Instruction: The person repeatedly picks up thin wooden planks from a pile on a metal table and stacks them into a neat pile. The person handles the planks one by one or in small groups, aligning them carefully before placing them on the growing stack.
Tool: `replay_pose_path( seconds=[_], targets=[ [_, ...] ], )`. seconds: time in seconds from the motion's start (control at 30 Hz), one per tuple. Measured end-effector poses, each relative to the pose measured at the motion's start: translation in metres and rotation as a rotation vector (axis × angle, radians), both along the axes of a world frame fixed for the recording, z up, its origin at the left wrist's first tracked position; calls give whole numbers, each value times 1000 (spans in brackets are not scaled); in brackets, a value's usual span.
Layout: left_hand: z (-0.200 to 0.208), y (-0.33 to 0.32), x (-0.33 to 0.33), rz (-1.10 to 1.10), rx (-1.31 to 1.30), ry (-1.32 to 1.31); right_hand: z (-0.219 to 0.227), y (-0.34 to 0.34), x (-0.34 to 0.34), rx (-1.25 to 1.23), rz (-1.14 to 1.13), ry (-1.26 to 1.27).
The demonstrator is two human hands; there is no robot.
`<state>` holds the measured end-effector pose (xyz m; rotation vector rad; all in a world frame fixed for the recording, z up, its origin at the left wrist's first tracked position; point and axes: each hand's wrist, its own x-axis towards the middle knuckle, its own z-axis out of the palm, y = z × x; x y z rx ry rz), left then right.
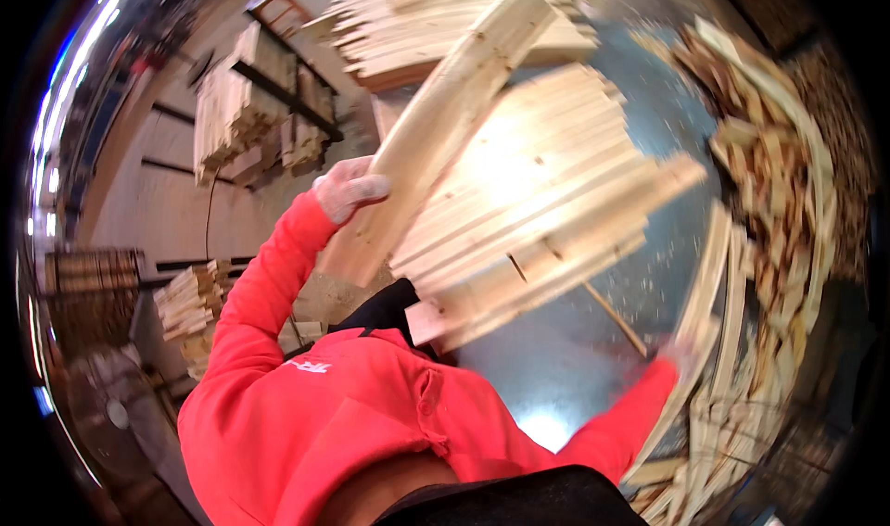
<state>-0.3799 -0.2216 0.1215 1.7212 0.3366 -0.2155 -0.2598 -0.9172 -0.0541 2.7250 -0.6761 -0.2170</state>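
Note:
My left hand (350, 189) is closed on the edge of a long, pale wooden board (450, 109), which slants up and away from me. Beneath the board's far side lies a row of similar boards (547, 178) set edge to edge on a grey metal table (565, 327). One board (547, 257) rests crosswise over the near part of that row. Far out to the right, my right hand (684, 354) is smeared by motion beside long thin wood strips (706, 280). Whether its fingers grip a strip cannot be made out.
Another stack of boards (436, 25) stands at the far side. A heap of offcut strips (765, 211) lines the table's right edge. On the left, a dark metal rack (287, 90) holds upright boards (236, 100). A thin stick (616, 320) lies on the table.

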Motion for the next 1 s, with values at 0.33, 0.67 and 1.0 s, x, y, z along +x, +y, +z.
replay_pose_path(
  seconds=[0.33, 0.67, 1.0],
  targets=[
    [23, 378, -153, 757, 932, 368, -100, 284, -90, 96, 209, -166],
    [-145, 831, -68, 699, 1196, 614, -84, 471, -29, 812, -269, -295],
    [-162, 754, -32, 907, 928, -21, 29, 468, -79, 1076, -610, -533]
  ],
)
